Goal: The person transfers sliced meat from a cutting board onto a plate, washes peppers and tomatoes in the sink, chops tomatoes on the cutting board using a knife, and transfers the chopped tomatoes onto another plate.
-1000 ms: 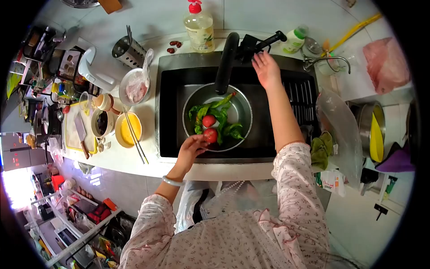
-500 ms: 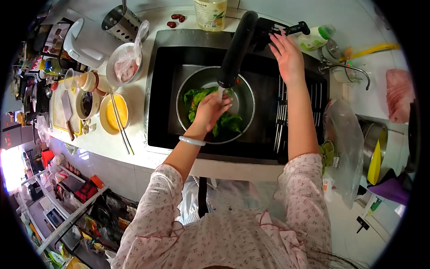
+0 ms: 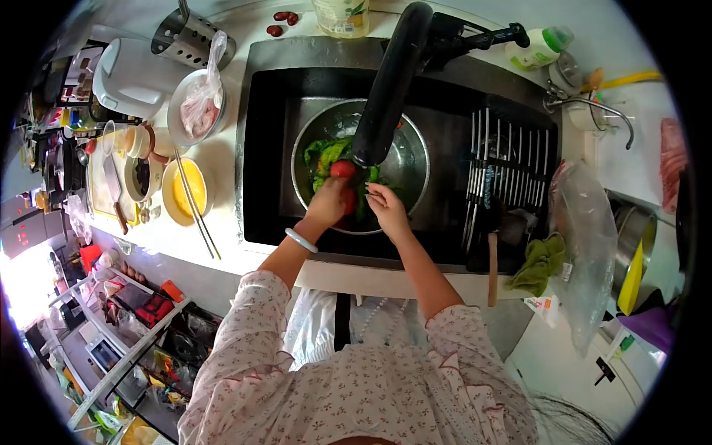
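Note:
My left hand (image 3: 328,205), with a pale bangle (image 3: 302,240) at its wrist, reaches into a metal bowl (image 3: 424,159) in the sink. Its fingers are curled against a red tomato (image 3: 343,169); more red shows just below, partly hidden by the hand. My right hand (image 3: 389,211) is over the bowl's near right side, fingers stretched out with nothing visible in them. Green leafy vegetables (image 3: 317,152) lie in the bowl. Above it arches the black faucet (image 3: 393,85), its spout end close over the tomato; no stream of water shows.
Left on the counter are a bowl of yellow beaten egg (image 3: 175,194) with chopsticks (image 3: 196,208), a bowl of bagged meat (image 3: 180,115) and a knife (image 3: 113,182). A metal rack (image 3: 512,159) spans the sink's right side. A green cloth (image 3: 539,265) hangs at the front edge.
My right hand has come down from the faucet handle into the bowl area. The stream from the spout has stopped. Red tomatoes now show by my left hand, which has moved slightly nearer me.

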The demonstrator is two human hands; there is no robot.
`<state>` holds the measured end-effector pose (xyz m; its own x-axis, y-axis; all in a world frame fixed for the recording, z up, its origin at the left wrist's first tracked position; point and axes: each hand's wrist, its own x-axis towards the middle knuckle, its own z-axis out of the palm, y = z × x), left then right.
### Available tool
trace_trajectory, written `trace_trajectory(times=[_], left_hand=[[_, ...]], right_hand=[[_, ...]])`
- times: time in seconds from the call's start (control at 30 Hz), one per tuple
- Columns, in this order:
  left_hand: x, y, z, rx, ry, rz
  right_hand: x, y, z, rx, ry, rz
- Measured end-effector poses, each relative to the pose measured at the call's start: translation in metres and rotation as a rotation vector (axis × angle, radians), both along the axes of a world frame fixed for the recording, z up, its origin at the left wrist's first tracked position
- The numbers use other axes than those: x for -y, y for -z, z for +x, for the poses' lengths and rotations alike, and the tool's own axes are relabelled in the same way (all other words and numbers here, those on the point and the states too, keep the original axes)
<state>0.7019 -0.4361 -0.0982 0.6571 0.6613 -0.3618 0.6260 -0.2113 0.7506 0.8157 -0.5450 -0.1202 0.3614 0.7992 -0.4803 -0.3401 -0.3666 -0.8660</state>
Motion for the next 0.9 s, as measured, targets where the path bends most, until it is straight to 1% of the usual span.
trace_trajectory(times=[0.03,0.07,0.1,0.17,0.2,0.27,0.3,0.37,0.4,0.47,0.5,0.53,0.57,0.6,0.63,0.7,0.73,0.77,0.83,0.87,0.9], left_hand=[[0.004,0.002,-0.003,-0.174,0.258,0.275],[0.009,0.005,-0.006,-0.289,0.338,0.268],[0.011,0.007,-0.004,-0.291,0.341,0.262],[0.015,0.012,-0.001,-0.480,0.477,0.396],[0.017,0.020,-0.002,-0.476,0.477,0.390],[0.019,0.035,-0.003,-0.552,0.506,0.538],[0.018,0.034,0.001,-0.548,0.504,0.536],[0.013,0.030,0.009,-0.652,0.535,0.413],[0.008,0.023,0.013,-0.647,0.535,0.417],[-0.006,0.003,0.014,-0.607,0.479,0.141],[-0.012,0.000,0.011,-0.610,0.481,0.142],[-0.019,-0.004,0.007,-0.362,0.280,-0.164],[-0.023,-0.008,0.003,-0.110,0.072,-0.463],[-0.024,-0.021,0.006,0.018,-0.023,-0.647],[-0.020,-0.030,0.009,0.012,-0.025,-0.641],[-0.012,-0.041,0.020,0.357,-0.421,-1.195],[-0.009,-0.035,0.022,0.376,-0.434,-1.221],[-0.007,-0.032,0.027,0.377,-0.430,-1.220],[-0.002,-0.026,0.036,0.435,-0.534,-1.167],[0.002,-0.022,0.039,0.395,-0.557,-1.092],[0.003,-0.018,0.044,0.391,-0.576,-1.014]], right_hand=[[0.000,0.000,-0.002,-0.005,0.001,-0.002],[0.001,0.000,-0.003,-0.048,0.039,-0.001],[0.002,-0.001,-0.003,-0.089,0.077,-0.002],[0.006,-0.002,-0.001,-0.098,0.078,-0.003],[0.007,-0.004,0.001,-0.105,0.074,0.004],[0.009,-0.008,0.004,-0.110,0.069,0.001],[0.010,-0.012,0.006,-0.120,0.063,0.004],[0.010,-0.021,0.011,-0.139,0.080,-0.027],[0.009,-0.026,0.014,-0.160,0.100,-0.053],[0.008,-0.033,0.018,-0.178,0.153,-0.028],[0.007,-0.036,0.018,-0.200,0.204,-0.001],[0.004,-0.039,0.017,-0.206,0.208,0.003],[0.000,-0.041,0.014,-0.076,0.201,0.115],[-0.004,-0.043,0.009,0.055,0.194,0.227],[-0.011,-0.044,0.004,0.327,0.161,0.279],[-0.024,-0.056,-0.004,0.458,0.128,0.336],[-0.034,-0.058,-0.004,0.558,0.124,0.394],[-0.042,-0.055,-0.003,0.561,0.126,0.396],[-0.055,-0.050,-0.001,0.608,0.131,0.333],[-0.062,-0.048,0.001,0.606,0.214,0.298],[-0.066,-0.052,0.005,0.607,0.210,0.300]])
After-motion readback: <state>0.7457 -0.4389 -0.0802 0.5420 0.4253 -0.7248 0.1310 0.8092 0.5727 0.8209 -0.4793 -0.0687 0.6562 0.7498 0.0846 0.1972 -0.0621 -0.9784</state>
